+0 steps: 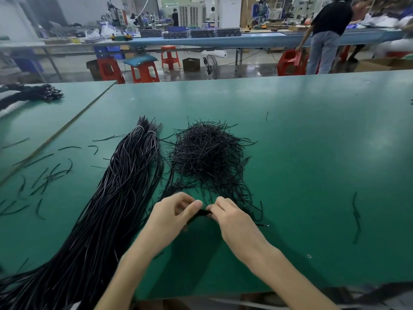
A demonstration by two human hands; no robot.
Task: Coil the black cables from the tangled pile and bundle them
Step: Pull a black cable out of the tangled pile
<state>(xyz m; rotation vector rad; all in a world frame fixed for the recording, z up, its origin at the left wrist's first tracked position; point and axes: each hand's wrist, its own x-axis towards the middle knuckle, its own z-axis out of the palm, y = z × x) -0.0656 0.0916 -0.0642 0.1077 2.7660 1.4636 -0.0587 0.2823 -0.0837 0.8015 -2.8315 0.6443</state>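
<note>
A tangled pile of short black ties (205,153) lies in the middle of the green table (312,142). To its left stretches a long bundle of black cables (125,186), banded near its far end and running off the near left edge. Just in front of the pile, my left hand (172,213) and my right hand (228,215) both pinch a small black coiled cable (200,214) between them. Their fingertips almost touch over it. Most of the coil is hidden by my fingers.
Loose black pieces (44,177) are scattered on the table's left side, and a few (356,217) lie at the right. Another dark cable bundle (33,95) sits on the neighbouring table at far left. Red stools and a standing person are beyond the table's far edge.
</note>
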